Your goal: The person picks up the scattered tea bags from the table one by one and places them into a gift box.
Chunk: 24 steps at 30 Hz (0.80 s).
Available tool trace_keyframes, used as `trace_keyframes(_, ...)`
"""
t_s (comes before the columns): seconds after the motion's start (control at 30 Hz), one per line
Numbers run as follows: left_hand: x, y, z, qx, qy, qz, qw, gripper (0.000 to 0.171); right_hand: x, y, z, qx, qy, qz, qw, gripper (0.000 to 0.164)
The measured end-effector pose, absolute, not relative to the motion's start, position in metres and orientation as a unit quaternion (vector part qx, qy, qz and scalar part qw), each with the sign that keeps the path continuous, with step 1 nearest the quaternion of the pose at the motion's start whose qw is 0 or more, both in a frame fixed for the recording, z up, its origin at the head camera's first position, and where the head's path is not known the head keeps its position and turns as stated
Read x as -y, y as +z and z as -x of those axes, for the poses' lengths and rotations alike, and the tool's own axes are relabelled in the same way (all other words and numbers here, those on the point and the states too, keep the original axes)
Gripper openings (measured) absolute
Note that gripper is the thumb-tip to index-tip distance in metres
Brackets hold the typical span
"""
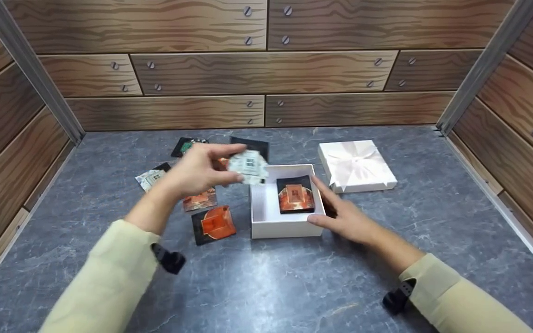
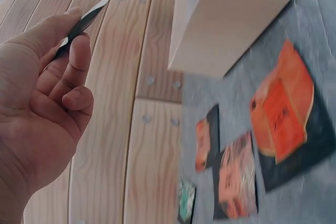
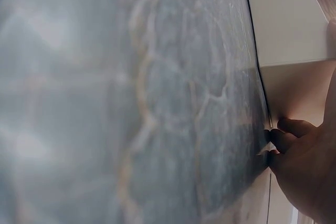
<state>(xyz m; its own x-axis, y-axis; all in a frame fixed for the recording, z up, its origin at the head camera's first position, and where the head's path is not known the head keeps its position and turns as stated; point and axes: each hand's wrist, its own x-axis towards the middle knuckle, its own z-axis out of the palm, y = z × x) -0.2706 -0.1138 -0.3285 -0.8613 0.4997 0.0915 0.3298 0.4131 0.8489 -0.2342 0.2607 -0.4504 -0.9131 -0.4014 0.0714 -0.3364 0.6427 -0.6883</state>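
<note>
My left hand pinches a small flat packet with a pale green and white print between thumb and fingers. It holds the packet in the air at the left rear of an open white box. In the left wrist view the packet appears edge-on, with a dark back. Inside the box lies a black packet with an orange print. My right hand grips the box's right side, its thumb at the near corner and its index finger along the right rim. The other fingers bend against the box wall.
Left of the box lie an orange-and-black packet, a reddish packet, a pale packet, a green-and-black packet and a black one. A white lid with a ribbon bow sits behind right. Wood-patterned walls enclose the grey table.
</note>
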Motion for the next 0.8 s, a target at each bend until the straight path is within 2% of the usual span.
trace_keyframes(0.2,0.082,-0.344,0.277,-0.843,0.460,-0.255,0.111,0.073,-0.261,-0.450,0.234,-0.909,-0.362,0.203,0.042,0.097)
trace_keyframes(0.8,0.026,-0.378,0.290,-0.854,0.425,-0.268,0.135,0.067,-0.260,-0.451,0.234,-0.902,-0.379,0.203,0.048,0.097)
